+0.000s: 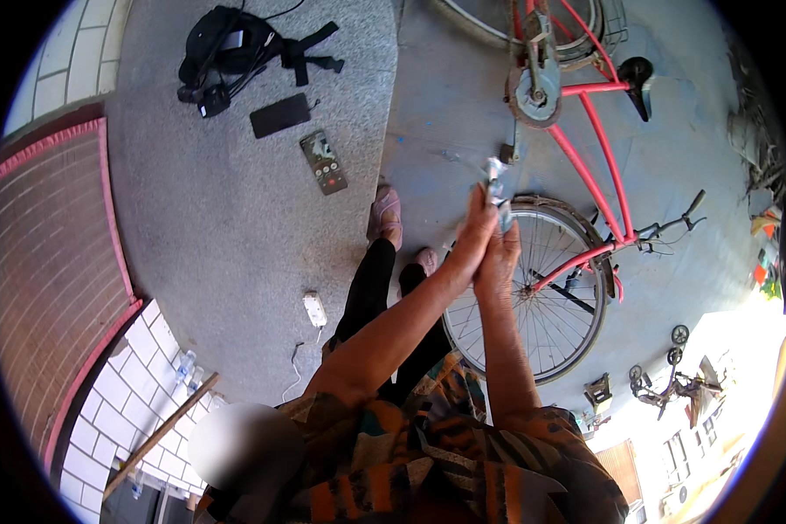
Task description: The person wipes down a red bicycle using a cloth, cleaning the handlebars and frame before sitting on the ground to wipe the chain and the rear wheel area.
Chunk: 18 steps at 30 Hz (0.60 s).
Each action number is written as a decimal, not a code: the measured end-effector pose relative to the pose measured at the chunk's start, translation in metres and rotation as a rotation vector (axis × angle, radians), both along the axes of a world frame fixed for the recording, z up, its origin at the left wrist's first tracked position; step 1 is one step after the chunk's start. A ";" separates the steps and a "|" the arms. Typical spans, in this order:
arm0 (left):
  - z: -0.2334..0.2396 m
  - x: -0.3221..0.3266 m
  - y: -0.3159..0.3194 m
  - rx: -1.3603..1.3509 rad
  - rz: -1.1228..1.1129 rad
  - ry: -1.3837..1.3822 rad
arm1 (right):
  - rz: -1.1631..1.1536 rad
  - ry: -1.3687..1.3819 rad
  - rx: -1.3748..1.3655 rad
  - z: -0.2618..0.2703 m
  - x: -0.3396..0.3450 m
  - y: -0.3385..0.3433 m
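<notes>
A small crumpled, shiny item (496,171), perhaps a packet or a cloth, is held between my two hands; blur hides what it is exactly. My left hand (477,230) is closed on it from the left. Pressed against that hand, my right hand (502,252) grips the lower end. Both hands are in front of a red bicycle and overlap the edge of its front wheel (550,340) in the picture. The bicycle's red frame (586,167) runs from the chain guard (536,92) to the handlebar (671,226). A black saddle (635,78) is at upper right.
On the speckled stone step (236,262) lie a phone (323,162) with a lit screen, a dark flat device (280,116), a black strapped bag (229,49) and a white power strip (314,309) with a cord. A wheeled frame (674,380) stands at right.
</notes>
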<state>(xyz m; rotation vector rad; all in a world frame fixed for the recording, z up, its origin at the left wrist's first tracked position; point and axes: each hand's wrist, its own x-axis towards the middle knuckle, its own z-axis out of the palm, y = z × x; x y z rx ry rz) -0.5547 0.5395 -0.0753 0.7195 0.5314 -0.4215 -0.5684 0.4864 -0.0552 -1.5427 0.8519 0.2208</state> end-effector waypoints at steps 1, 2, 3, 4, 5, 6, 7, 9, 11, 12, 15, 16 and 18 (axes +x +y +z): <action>0.001 0.019 0.018 -0.106 0.041 0.126 | -0.074 -0.050 0.247 0.017 0.009 0.023; 0.005 0.038 0.035 -0.209 0.094 0.260 | 0.052 -0.105 0.219 0.018 0.009 0.030; -0.006 0.050 0.046 -0.294 0.153 0.212 | 0.109 -0.158 0.178 0.037 0.022 0.044; 0.011 0.057 0.058 -0.287 0.150 0.224 | 0.137 -0.179 0.192 0.044 0.032 0.049; 0.031 0.064 0.064 -0.279 0.148 0.238 | 0.168 -0.197 0.205 0.051 0.042 0.050; 0.039 0.069 0.064 -0.299 0.158 0.238 | 0.218 -0.206 0.142 0.056 0.051 0.049; 0.047 0.074 0.060 -0.319 0.171 0.240 | 0.245 -0.219 0.090 0.059 0.061 0.044; 0.064 0.081 0.054 -0.406 0.103 0.175 | 0.286 -0.234 -0.018 0.063 0.084 0.025; 0.080 0.082 0.052 -0.104 -0.118 -0.114 | 0.306 -0.231 -0.085 0.050 0.097 -0.002; 0.093 0.085 0.050 -0.030 -0.185 -0.142 | 0.324 -0.229 -0.135 0.058 0.108 -0.010; 0.072 0.081 0.039 -0.012 -0.264 -0.190 | 0.412 -0.185 -0.229 0.056 0.127 -0.038; 0.063 0.080 0.036 0.020 -0.263 -0.159 | 0.467 -0.134 -0.277 0.050 0.134 -0.051; 0.042 0.077 0.035 0.082 -0.249 -0.090 | 0.448 -0.182 -0.225 0.036 0.148 -0.064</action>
